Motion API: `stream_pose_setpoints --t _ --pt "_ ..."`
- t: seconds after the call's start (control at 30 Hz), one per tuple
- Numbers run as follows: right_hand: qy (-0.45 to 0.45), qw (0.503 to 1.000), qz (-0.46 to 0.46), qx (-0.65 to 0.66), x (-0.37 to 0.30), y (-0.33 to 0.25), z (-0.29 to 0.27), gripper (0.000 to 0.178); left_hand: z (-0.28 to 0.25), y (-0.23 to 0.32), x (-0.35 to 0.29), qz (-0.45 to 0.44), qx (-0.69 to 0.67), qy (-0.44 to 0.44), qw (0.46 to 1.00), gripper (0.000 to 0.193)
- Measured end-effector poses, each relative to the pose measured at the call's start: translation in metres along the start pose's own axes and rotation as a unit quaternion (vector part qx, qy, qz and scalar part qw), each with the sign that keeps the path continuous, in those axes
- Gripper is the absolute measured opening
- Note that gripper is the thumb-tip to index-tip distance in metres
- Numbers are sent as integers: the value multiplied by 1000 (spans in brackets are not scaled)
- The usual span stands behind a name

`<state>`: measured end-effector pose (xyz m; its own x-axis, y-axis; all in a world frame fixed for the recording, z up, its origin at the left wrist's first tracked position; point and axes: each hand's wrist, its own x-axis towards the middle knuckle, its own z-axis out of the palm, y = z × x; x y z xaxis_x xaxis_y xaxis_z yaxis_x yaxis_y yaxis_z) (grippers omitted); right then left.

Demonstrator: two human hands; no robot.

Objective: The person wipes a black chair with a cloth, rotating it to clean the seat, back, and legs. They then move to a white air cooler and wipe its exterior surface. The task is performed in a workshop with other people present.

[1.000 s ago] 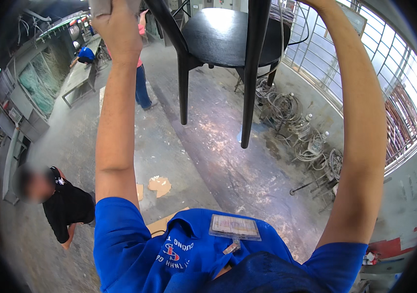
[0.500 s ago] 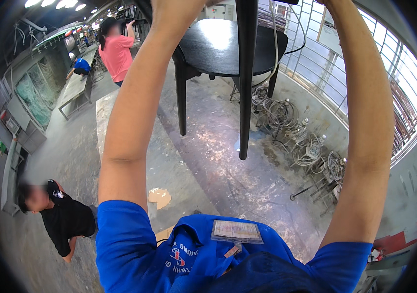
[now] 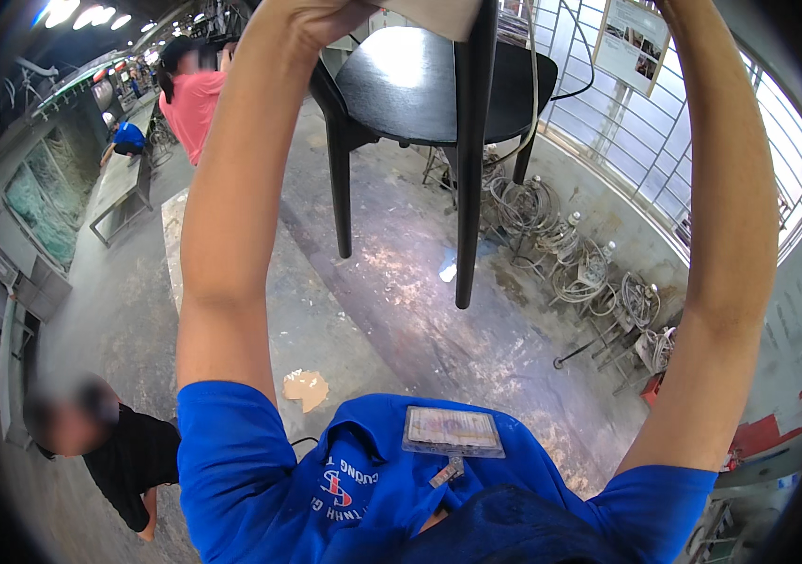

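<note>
Floor [image 3: 438,352], grey and scuffed with pale flecks, is spreading beneath everything, and on the right a barred window [image 3: 640,155] is glowing white. Below it, a row of coiled hoses [image 3: 525,202] is lying along the wall [image 3: 631,227]. On the left, a long grey tabletop [image 3: 121,193] is standing well back, with a person in blue [image 3: 128,137] bending at its far end. A person in pink [image 3: 194,108] is standing nearer, and a person in black [image 3: 133,461] is showing at lower left. A glossy black chair [image 3: 420,94] is occupying the upper middle, its seat catching a bright reflection, its legs pointing down over the floor and its top running past the upper edge. The wearer's shirt [image 3: 232,446] is filling the bottom, with the left arm [image 3: 232,216] and right arm [image 3: 734,216] reaching up on either side of the chair. A poster [image 3: 628,45] is hanging at the window. The left hand [image 3: 327,17] is showing partly, a pale sheet [image 3: 427,16] just beside it; whether its fingers are grasping that, I cannot tell. The right hand is lying beyond the upper edge, its fingers' state unknowable. A tan scrap [image 3: 307,389] is lying on the floor, and a badge [image 3: 452,431] is resting on the shirt.
</note>
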<state>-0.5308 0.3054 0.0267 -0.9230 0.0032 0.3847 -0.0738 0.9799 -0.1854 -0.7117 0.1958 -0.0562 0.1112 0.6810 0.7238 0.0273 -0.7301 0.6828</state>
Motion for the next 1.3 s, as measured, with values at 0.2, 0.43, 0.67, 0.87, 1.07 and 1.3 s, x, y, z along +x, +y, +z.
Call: stream_pose_setpoints --t 0.2,0.43,0.67,0.87,1.07,1.3 --pt "54 998 0 -8 13 -10 14 34 -9 -16 -2 1 -14 -22 1000 49" --pt "199 950 88 -224 11 -26 41 43 -21 -5 -15 204 322 131 915 41" --pt "135 969 139 -151 19 2 16 35 -25 -25 23 457 628 43 628 20" --pt "167 971 110 -134 8 2 18 34 -10 -40 38 476 652 81 584 12" --pt "176 973 66 -132 17 8 28 33 -17 -11 26 217 667 16 713 16" --pt "195 962 106 -157 24 14 39 32 -40 -40 39 350 640 63 681 22"
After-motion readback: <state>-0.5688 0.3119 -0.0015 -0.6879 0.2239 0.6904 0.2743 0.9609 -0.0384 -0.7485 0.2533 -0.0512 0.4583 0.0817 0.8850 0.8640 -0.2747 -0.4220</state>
